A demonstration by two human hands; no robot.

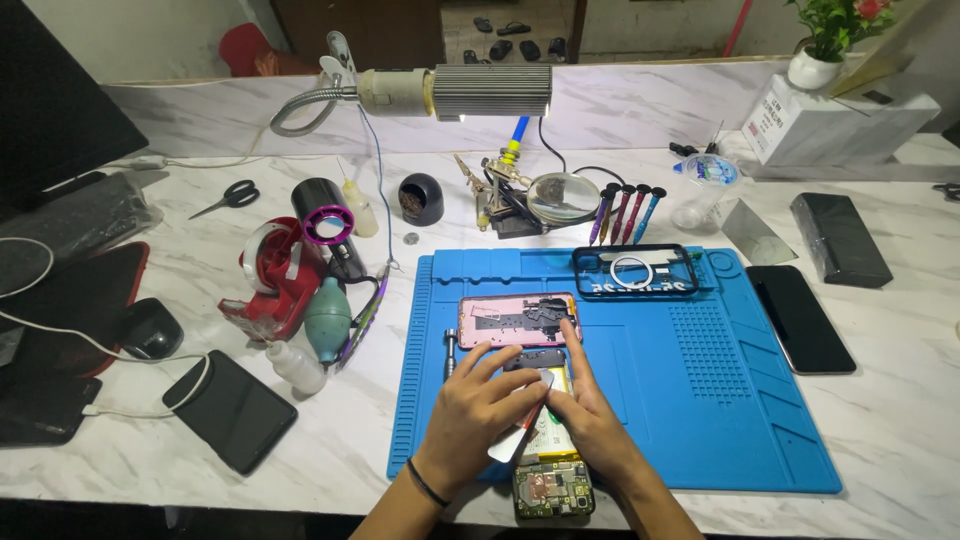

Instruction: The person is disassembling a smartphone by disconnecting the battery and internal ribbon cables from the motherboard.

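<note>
An opened phone (553, 487) lies on the blue work mat (700, 400), its circuit board and battery exposed at the near edge. My left hand (478, 410) rests on top of it and holds a thin white pry tool (512, 440) against the phone. My right hand (590, 410) steadies the phone from the right, with the forefinger stretched toward a pink phone back frame (505, 318) lying just beyond. A clear phone case (634, 272) sits at the mat's far edge.
A red tape dispenser (278, 282), hair dryer (322, 218), teal air blower (327, 320) and small bottle (297, 366) stand left of the mat. Dark phones (232, 408) (800, 318) lie on both sides. A gooseneck lamp (455, 92), magnifier (562, 195) and screwdrivers (622, 212) stand behind.
</note>
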